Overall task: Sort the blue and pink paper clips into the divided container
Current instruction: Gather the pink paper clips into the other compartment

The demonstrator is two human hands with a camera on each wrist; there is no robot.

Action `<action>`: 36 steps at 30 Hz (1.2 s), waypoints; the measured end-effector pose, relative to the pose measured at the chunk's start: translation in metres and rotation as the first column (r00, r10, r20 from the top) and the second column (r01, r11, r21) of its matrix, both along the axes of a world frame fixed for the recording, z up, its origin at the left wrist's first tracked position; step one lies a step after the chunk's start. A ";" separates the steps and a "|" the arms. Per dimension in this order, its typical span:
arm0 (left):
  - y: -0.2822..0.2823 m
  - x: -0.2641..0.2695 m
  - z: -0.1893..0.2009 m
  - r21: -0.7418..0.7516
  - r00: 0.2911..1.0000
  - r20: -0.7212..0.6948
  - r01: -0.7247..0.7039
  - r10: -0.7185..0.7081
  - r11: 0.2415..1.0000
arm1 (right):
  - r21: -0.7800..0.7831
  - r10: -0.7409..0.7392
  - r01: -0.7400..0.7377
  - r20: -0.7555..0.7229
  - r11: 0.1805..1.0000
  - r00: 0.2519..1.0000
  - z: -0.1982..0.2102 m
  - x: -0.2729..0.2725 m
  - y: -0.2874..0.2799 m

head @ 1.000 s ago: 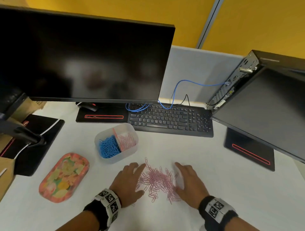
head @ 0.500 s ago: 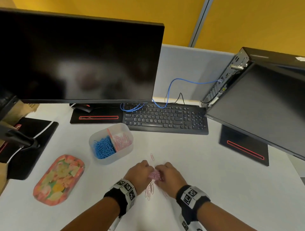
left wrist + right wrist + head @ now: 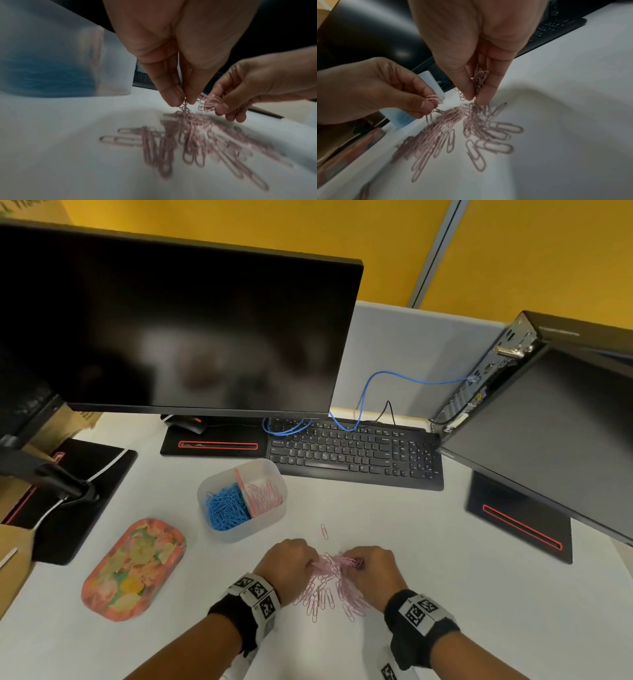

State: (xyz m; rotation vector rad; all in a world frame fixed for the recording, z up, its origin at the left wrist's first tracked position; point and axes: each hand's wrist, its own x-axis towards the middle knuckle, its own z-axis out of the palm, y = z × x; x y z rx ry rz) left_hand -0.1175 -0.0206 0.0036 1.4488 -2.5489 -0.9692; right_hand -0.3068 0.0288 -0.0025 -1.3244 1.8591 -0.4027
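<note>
hands meet over the pink paper clips [image 3: 330, 587] on the white desk [image 3: 445, 594]; left hand [image 3: 287, 565] pinches a tangle of pink clips between thumb and fingers [image 3: 169, 94]; right hand [image 3: 375, 571] pinches a second bunch the same way, fingers [image 3: 485, 96] curled about it; loose pink clips lie fanned on the desk beneath both hands; 1 stray clip [image 3: 324, 531] lies apart, toward the container; divided container [image 3: 270, 520] stands just beyond the left hand, near the keyboard [image 3: 356, 451]; blue paper clips [image 3: 226, 508] fill its left compartment, pink ones [image 3: 265, 495] its right; floral tray [image 3: 132, 568] lies to the left.
</note>
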 end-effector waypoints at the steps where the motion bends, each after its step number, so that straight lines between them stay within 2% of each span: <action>1: -0.001 0.001 0.005 -0.005 0.999 -0.039 -0.020 0.020 1.000 | -0.006 -0.033 0.033 0.026 0.999 0.999 0.002 -0.002 0.000; 7: -0.017 0.020 0.052 -0.071 0.962 -0.227 -0.169 0.149 0.983 | -0.034 -0.123 0.128 0.133 0.991 0.984 0.021 -0.002 -0.004; 12: -0.062 0.040 0.081 -0.120 0.920 -0.260 -0.334 0.295 0.935 | -0.048 -0.112 0.122 0.172 0.991 0.979 0.035 0.006 -0.012; 16: -0.093 0.044 0.084 -0.157 0.918 -0.139 -0.391 0.372 0.907 | -0.068 -0.107 0.121 0.174 0.990 0.979 0.042 0.015 -0.023; 20: -0.111 0.047 0.067 -0.112 0.943 0.085 -0.311 0.321 0.944 | -0.084 -0.094 0.112 0.193 0.990 0.977 0.051 0.026 -0.035; 23: -0.115 0.045 0.062 -0.069 0.941 0.119 -0.311 0.318 0.948 | -0.084 -0.083 0.103 0.215 0.991 0.973 0.059 0.038 -0.045; 26: -0.115 0.047 0.064 -0.061 0.926 0.069 -0.368 0.372 0.928 | -0.116 -0.047 0.072 0.209 0.991 0.977 0.070 0.054 -0.062; 30: -0.104 0.065 0.074 -0.041 0.865 -0.108 -0.497 0.491 0.867 | -0.166 0.031 -0.004 0.157 0.986 0.987 0.076 0.080 -0.100; 33: -0.085 0.077 0.080 -0.037 0.820 -0.192 -0.555 0.539 0.831 | -0.175 0.103 -0.091 0.058 0.980 0.993 0.072 0.101 -0.130; 36: -0.061 0.084 0.082 -0.039 0.825 -0.224 -0.540 0.519 0.841 | -0.149 0.138 -0.152 -0.098 0.977 0.986 0.065 0.116 -0.153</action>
